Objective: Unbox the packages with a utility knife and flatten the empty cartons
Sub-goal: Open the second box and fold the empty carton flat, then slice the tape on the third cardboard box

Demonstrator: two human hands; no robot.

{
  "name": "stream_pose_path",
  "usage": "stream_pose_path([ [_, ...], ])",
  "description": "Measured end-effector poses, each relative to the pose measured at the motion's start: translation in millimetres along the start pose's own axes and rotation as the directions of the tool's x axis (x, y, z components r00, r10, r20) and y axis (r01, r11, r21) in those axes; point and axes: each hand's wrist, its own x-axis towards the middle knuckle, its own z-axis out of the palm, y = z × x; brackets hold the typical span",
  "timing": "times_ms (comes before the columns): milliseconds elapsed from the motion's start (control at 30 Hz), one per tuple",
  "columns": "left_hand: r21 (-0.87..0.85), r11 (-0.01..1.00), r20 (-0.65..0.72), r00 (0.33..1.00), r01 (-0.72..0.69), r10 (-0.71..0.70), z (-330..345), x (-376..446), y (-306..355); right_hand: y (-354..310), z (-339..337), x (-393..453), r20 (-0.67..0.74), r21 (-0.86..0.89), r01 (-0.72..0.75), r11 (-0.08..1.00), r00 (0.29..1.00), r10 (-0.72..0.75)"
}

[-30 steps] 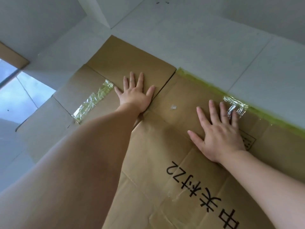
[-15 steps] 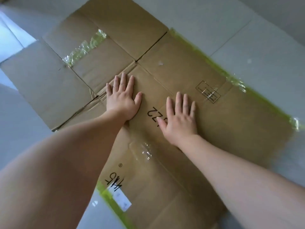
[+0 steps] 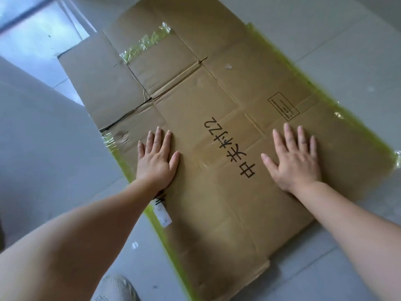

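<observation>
Cardboard carton [image 3: 217, 213] lies flat on tiled floor [image 3: 54, 159]; left hand [image 3: 157, 164] and right hand [image 3: 296, 161] press palms down, fingers spread.

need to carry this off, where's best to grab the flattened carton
Probably the near short edge of the flattened carton, nearest you. The carton lies flat on the floor, so slide fingers under that free edge. Both hands, left hand and right hand, press it flat.

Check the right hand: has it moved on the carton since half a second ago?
Yes. The right hand has slid right across the carton, off the printed "22" it covered, towards the green-taped edge.
</observation>
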Motion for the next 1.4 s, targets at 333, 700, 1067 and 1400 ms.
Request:
stream_pose_path([
  [333,-0.019,0.991,0.103,0.986,0.133,-0.131,-51.7,-24.4,-14.2,-50.5,-53.7,8.4,0.111,-0.028,0.12,0.992,0.987,-0.116],
  [700,-0.024,0.927,-0.15,0.915,0.375,-0.374,-172.9,-85.5,-112.9,-193.2,-187.4,-0.3,-0.101,0.159,0.508,0.847,0.861,-0.498],
  [1067,-0.053,0.813,-0.253,0.78,0.58,-0.573,-198.0,-122.1,-277.1,-290.0,-195.7,-25.2,-0.08,0.044,0.566,0.823,0.823,-0.562],
  [1400,-0.282,0.544,-0.07,0.548,0.79,-0.833,-185.4,-160.2,-393.2,-391.7,-231.4,-35.5,-0.135,-0.114,0.661,0.742,0.729,-0.671],
])
